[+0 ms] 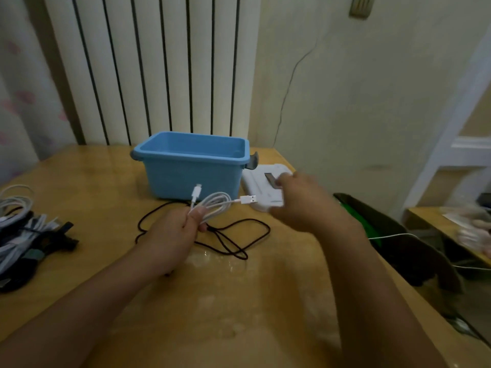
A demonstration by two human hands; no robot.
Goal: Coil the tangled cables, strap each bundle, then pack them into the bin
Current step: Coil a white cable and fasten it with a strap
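A coiled white cable is gripped by the left hand, just in front of the blue bin; both plugs stick out. The right hand is blurred, right of the bin, over the white lid. A dark strap seems to be pinched there (this cannot be told for sure). A loose black cable lies in front of the bin. A pile of cables, left of the bin, is cut off. No writing can be read.
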